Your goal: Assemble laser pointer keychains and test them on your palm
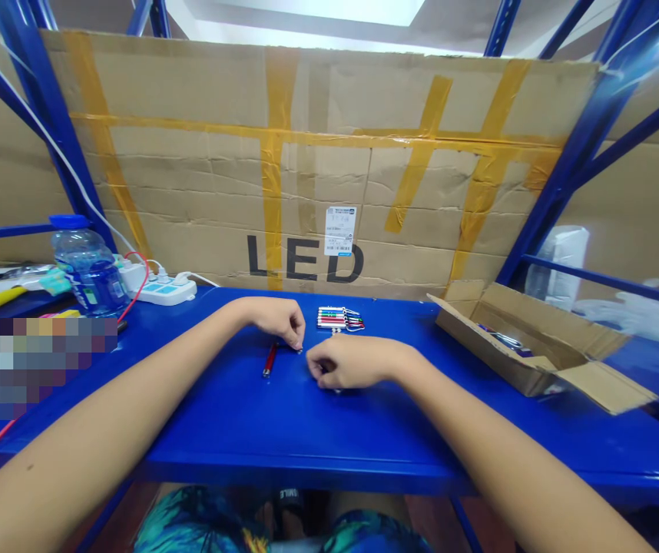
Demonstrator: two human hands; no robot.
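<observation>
Nearest are two bare forearms (127, 407), angled inward before a big taped cardboard sheet (203, 200) (lettered "LED") and over a blue table (237, 442). An open carton (479, 353) sits to the right. The right hand (355, 359) is curled, fingertips drawn in above the tabletop — whether they grip anything, I cannot tell. The left hand (279, 317) has thumb and forefinger lowered beside a tiny shiny piece (300, 350); pinching or merely touching is unclear. Beyond the hands lies a row of slim metallic tubes (332, 317); a single red tube (270, 361) lies just below the left hand. The step in hand looks like fingertip work on small parts; the next move seems to call for a light, precise pinch.
</observation>
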